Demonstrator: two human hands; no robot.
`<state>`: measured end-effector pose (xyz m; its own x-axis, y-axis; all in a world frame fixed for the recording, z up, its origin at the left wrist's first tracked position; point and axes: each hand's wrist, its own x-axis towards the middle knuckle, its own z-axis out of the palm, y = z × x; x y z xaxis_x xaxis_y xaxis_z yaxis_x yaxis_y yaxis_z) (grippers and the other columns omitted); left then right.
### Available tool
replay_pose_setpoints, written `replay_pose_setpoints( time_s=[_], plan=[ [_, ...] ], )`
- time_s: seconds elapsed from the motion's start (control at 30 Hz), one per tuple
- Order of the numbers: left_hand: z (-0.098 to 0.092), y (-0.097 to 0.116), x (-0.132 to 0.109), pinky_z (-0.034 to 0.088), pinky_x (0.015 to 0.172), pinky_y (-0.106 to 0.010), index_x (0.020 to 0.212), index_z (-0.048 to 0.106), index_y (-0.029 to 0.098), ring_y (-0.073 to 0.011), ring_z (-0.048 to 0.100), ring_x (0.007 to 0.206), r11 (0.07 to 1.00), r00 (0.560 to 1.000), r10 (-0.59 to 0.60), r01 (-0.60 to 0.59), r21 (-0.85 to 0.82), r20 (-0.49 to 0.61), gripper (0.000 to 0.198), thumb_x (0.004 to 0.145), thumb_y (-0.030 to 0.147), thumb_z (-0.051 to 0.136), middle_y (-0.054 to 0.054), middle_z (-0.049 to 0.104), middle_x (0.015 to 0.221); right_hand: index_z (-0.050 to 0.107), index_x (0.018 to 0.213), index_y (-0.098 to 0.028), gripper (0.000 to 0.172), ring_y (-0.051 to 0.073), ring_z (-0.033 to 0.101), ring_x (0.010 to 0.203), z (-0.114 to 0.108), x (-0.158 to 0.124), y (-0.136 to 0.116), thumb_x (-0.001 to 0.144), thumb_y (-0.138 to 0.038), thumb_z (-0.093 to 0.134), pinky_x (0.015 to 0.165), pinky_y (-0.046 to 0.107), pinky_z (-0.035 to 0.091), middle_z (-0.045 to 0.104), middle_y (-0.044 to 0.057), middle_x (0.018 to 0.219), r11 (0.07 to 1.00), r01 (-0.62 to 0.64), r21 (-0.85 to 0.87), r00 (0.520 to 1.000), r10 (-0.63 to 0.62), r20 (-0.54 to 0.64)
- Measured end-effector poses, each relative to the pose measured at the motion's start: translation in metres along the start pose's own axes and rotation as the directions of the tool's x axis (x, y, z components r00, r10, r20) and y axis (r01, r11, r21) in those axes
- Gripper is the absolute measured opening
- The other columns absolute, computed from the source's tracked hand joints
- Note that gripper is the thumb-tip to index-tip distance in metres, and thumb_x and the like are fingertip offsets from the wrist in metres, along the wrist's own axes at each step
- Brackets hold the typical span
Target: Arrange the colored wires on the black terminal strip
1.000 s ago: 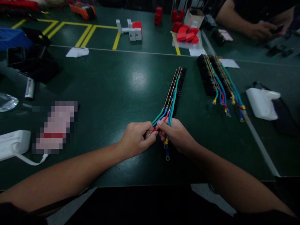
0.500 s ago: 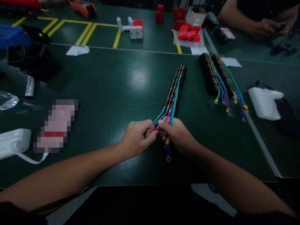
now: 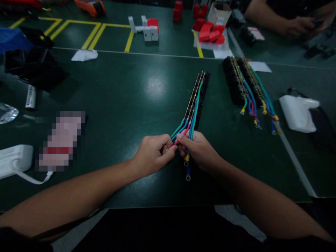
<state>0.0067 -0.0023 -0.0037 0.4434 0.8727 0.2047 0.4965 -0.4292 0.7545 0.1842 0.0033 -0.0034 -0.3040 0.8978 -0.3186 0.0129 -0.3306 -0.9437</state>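
A long black terminal strip (image 3: 200, 94) lies on the dark green table (image 3: 126, 101), with green, blue and red wires (image 3: 193, 117) running from it toward me. My left hand (image 3: 152, 154) is closed, pinching the end of the red wire (image 3: 173, 144). My right hand (image 3: 198, 150) is closed round the wire bundle just beside it. Yellow and blue ring terminals (image 3: 187, 168) hang out below my right hand.
Two more wired terminal strips (image 3: 243, 82) lie to the right, next to a white object (image 3: 298, 112). Red blocks (image 3: 210, 33) and a white and red part (image 3: 147, 29) sit at the back. A white device (image 3: 15, 161) lies at left. Another person's hands (image 3: 296, 24) work at the far right.
Both hands stay on the wires in the same grip. The view has tilted slightly, so the things on the table sit a little higher in the picture.
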Motion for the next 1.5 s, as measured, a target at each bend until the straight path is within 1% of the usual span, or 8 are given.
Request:
replay_pose_setpoints(
  time_s=[0.27,0.47,0.67,0.9,1.13,1.33,1.5],
  plan=[
    [0.0005,-0.0004,0.0004,0.028,0.049,-0.019,0.066,0.053,0.016,-0.0051,0.041,0.045,1.0,1.0,0.016,-0.016,0.016,-0.013,0.021,0.085,0.022,0.059,0.007,0.047,0.052,0.056,0.074,-0.018,0.026,0.009,0.049,0.047,-0.0006,0.0005,0.0029,0.092,-0.037,0.057,0.048,0.022,0.039,0.054,-0.004,0.054,1.0,0.028,-0.001,1.0,-0.028,-0.002],
    [-0.0002,-0.0005,0.0008,0.029,0.048,-0.018,0.067,0.054,0.015,-0.0046,0.042,0.045,0.999,0.999,0.036,-0.036,0.019,-0.006,0.02,0.085,0.021,0.059,0.008,0.048,0.052,0.056,0.073,-0.017,0.027,0.008,0.048,0.046,-0.001,0.0007,0.0028,0.092,-0.037,0.058,0.047,0.021,0.037,0.054,-0.005,0.053,1.0,0.031,0.0,0.999,-0.031,0.004],
    [-0.0006,-0.0002,0.001,0.03,0.048,-0.018,0.068,0.054,0.015,-0.0042,0.042,0.044,0.999,0.999,0.045,-0.045,-0.01,-0.006,0.02,0.086,0.021,0.059,0.008,0.048,0.052,0.056,0.073,-0.017,0.027,0.008,0.048,0.046,-0.0013,0.0002,0.0026,0.092,-0.036,0.058,0.047,0.021,0.037,0.054,-0.005,0.054,0.999,0.033,-0.005,0.999,-0.033,0.002],
    [-0.001,-0.0018,0.0003,0.03,0.049,-0.018,0.07,0.055,0.015,-0.0043,0.043,0.045,0.998,0.998,0.061,-0.061,0.004,0.032,0.019,0.088,0.022,0.058,0.008,0.049,0.053,0.057,0.074,-0.017,0.028,0.008,0.048,0.047,-0.002,0.0,0.0034,0.093,-0.038,0.057,0.047,0.021,0.037,0.054,-0.004,0.055,1.0,0.027,-0.015,1.0,-0.027,0.004],
    [-0.0005,-0.0041,-0.0009,0.029,0.05,-0.02,0.074,0.054,0.016,-0.0065,0.043,0.049,0.991,0.993,0.091,-0.098,0.088,0.078,0.021,0.091,0.026,0.054,0.006,0.05,0.057,0.057,0.074,-0.016,0.027,0.008,0.049,0.048,-0.0018,0.0,0.0024,0.093,-0.036,0.057,0.048,0.021,0.037,0.054,-0.004,0.056,0.999,0.031,-0.009,0.999,-0.031,0.013],
    [0.0,-0.0066,0.0002,0.028,0.052,-0.023,0.074,0.053,0.017,-0.0089,0.044,0.051,0.982,0.987,0.085,-0.106,0.153,0.139,0.024,0.094,0.03,0.05,0.004,0.05,0.06,0.057,0.073,-0.017,0.027,0.008,0.049,0.047,-0.0014,0.0002,0.0021,0.092,-0.037,0.058,0.047,0.021,0.037,0.055,-0.004,0.055,1.0,0.022,0.015,1.0,-0.023,0.013],
    [0.0002,-0.0072,0.0001,0.028,0.052,-0.024,0.074,0.053,0.018,-0.0097,0.044,0.052,0.982,0.986,0.083,-0.106,0.159,0.148,0.025,0.094,0.032,0.048,0.004,0.051,0.061,0.057,0.073,-0.017,0.025,0.008,0.049,0.046,-0.0006,0.0,0.0005,0.091,-0.035,0.059,0.046,0.021,0.037,0.054,-0.005,0.054,0.999,0.021,0.024,1.0,-0.021,0.008]
  ],
)
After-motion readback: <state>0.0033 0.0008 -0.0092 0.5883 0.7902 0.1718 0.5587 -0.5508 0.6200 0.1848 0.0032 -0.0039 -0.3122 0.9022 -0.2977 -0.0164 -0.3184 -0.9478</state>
